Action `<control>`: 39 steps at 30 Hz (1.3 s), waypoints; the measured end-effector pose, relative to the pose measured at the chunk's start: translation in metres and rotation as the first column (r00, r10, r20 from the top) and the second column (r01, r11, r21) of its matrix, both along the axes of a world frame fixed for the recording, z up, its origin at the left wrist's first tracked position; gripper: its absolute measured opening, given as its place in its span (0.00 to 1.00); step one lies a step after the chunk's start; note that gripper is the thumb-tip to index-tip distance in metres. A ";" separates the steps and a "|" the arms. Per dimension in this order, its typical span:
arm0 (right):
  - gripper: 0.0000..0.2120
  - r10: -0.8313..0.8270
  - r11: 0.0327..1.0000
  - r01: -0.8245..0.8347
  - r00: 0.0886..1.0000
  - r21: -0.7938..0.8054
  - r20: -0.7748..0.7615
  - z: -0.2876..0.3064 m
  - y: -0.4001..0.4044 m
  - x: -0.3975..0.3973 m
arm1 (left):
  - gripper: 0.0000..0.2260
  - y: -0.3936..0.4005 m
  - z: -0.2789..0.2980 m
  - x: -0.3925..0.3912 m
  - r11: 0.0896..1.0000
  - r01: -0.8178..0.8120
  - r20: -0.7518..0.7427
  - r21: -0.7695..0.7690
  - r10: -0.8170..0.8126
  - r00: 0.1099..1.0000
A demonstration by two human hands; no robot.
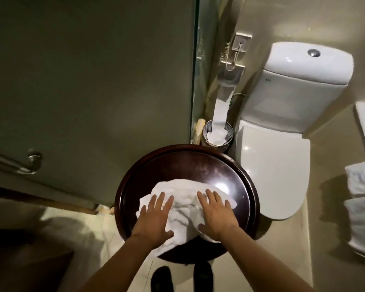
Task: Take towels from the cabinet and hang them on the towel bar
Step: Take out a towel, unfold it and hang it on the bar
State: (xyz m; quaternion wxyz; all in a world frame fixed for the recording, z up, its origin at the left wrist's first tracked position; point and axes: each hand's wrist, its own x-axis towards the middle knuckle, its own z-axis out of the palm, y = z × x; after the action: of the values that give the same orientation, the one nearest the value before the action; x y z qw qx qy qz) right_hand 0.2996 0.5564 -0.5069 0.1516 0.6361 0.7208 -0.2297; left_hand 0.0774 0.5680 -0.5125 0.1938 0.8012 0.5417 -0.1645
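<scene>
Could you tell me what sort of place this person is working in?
Most likely a bathroom, perhaps a hotel's: a white toilet stands by a wall-mounted paper holder over a small bin, with a glass shower partition alongside.

Both palms are covering the mid part of the white towel (182, 191), so the folds under the left hand (154, 218) and right hand (216, 216) aren't showing. Towel's near end is drooping past the round table (198, 163) rim betw. the wrists, hiding the rim there. Far right of the right hand, hanging towels (361, 199) are getting cut by the frame edge. Far left of the left hand, a bar (11, 164) is blurring and running out of frame. Below the wrists, shoes (162, 279) are cropped at the bottom.
</scene>
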 end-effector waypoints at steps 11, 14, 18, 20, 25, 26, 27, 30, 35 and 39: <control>0.59 -0.012 0.998 0.016 0.997 -0.059 0.079 -0.094 0.024 -0.018 | 0.60 0.052 -0.109 0.024 0.989 0.127 -0.084 -0.071 -0.133 0.988; 0.55 -0.062 0.996 0.064 0.998 -0.065 0.029 -0.103 0.038 -0.015 | 0.54 0.064 -0.122 0.027 0.992 0.126 -0.060 0.001 -0.125 0.990; 0.41 -0.070 0.997 0.070 0.998 -0.018 0.000 -0.101 0.043 -0.011 | 0.42 0.066 -0.119 0.026 0.991 0.131 -0.023 -0.018 -0.131 0.991; 0.37 -0.101 0.995 0.101 0.995 -0.026 -0.022 -0.090 0.044 -0.012 | 0.41 0.065 -0.111 0.025 0.993 0.112 -0.012 -0.019 -0.113 0.994; 0.34 -0.128 0.990 0.124 0.990 -0.067 -0.059 -0.052 0.040 -0.024 | 0.40 0.054 -0.079 0.014 0.997 0.066 0.039 -0.026 -0.065 0.997; 0.33 -0.121 0.991 0.117 0.991 -0.062 -0.062 -0.041 0.042 -0.028 | 0.41 0.054 -0.070 0.009 0.999 0.054 0.045 -0.007 -0.054 0.998; 0.33 -0.107 0.993 0.103 0.992 -0.053 -0.063 -0.029 0.044 -0.033 | 0.41 0.054 -0.060 0.004 0.999 0.041 0.050 0.000 -0.041 0.998; 0.33 -0.039 0.999 0.039 0.996 0.002 -0.079 0.014 0.057 -0.050 | 0.37 0.057 -0.014 -0.017 0.998 -0.013 0.066 0.055 0.009 0.998; 0.37 0.137 0.988 -0.129 0.986 0.087 -0.094 0.095 0.081 -0.098 | 0.33 0.054 0.088 -0.064 0.972 -0.130 0.042 0.196 0.124 0.991; 0.44 0.339 0.933 -0.324 0.938 0.156 -0.076 0.154 0.084 -0.158 | 0.32 0.025 0.150 -0.122 0.914 -0.325 0.080 0.242 0.315 0.946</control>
State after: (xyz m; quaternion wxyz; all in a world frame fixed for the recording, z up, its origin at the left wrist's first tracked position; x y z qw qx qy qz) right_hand 0.1415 0.6409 -0.3534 0.1060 0.5018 0.8390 -0.1817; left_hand -0.0442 0.5930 -0.3625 0.1251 0.7229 0.6780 -0.0446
